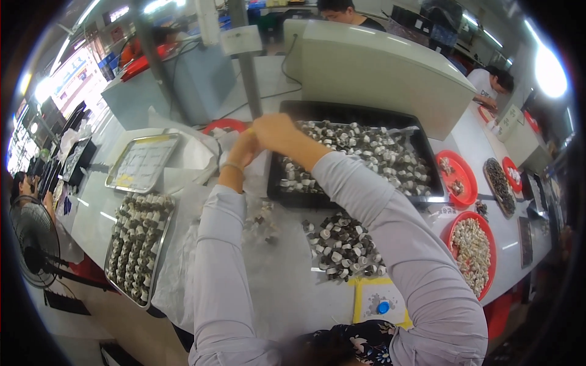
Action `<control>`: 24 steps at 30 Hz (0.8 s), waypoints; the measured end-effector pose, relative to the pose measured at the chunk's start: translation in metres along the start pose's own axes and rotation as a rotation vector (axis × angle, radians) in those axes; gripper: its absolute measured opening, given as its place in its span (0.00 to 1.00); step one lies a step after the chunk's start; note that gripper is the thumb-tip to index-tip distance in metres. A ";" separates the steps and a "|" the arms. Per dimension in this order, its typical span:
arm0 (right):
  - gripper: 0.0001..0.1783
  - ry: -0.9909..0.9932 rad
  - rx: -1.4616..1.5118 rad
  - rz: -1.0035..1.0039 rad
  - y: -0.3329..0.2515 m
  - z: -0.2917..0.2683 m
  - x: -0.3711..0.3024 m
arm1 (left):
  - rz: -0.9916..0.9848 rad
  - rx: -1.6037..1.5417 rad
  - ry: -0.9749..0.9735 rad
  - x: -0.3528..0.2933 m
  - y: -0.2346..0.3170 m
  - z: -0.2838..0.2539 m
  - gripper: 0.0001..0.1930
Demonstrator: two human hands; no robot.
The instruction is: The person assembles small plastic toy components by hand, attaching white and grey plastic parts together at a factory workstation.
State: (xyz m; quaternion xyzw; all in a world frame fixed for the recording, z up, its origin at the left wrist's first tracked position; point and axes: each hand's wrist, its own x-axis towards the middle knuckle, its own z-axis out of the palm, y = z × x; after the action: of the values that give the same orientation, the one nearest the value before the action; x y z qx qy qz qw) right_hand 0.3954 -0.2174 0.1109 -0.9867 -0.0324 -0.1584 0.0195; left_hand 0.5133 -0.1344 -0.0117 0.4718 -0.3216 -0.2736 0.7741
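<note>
My arms in light grey sleeves reach forward, and my hands meet above the far side of the table. My right hand [276, 132] is closed in a fist, pressed against my left hand [242, 152]. My left hand's fingers look closed too, partly covered by the right; what they hold, if anything, is hidden. Beside them is a large black tray [285, 195] full of small white and dark grey pieces. A loose pile of the same pieces [343, 247] lies on the table. Under my forearms spreads a translucent plastic sheet or bag [274, 280], with some small pieces showing at its upper part.
On the left, a metal tray [172, 229] carries rows of pieces; another metal tray [144, 161] lies behind it. Red plates [473, 194] and a red basin of pale pieces [471, 253] stand right. A blue cap [383, 307] sits near me. Light grey partitions [372, 67] stand behind.
</note>
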 end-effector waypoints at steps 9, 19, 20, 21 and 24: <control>0.12 -0.192 -0.129 -0.047 -0.020 0.046 -0.008 | 0.427 0.829 0.241 -0.026 0.074 -0.014 0.12; 0.16 -0.198 0.023 -0.181 0.064 -0.174 -0.116 | 0.182 0.851 -0.232 -0.179 0.101 0.172 0.13; 0.15 -0.192 0.167 -0.124 0.054 -0.208 -0.163 | 0.153 1.022 -0.360 -0.197 0.099 0.187 0.15; 0.18 -0.168 0.151 -0.072 0.053 -0.223 -0.193 | 0.235 1.066 -0.453 -0.213 0.092 0.199 0.16; 0.15 -0.051 0.101 0.071 0.064 -0.237 -0.297 | 0.313 1.083 -0.613 -0.255 0.078 0.232 0.17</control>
State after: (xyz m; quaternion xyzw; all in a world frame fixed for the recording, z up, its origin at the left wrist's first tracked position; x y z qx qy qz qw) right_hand 0.0446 -0.3103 0.2410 -0.9887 -0.0059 -0.1307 0.0738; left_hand 0.1834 -0.0461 0.0784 0.6438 -0.6860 -0.0785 0.3298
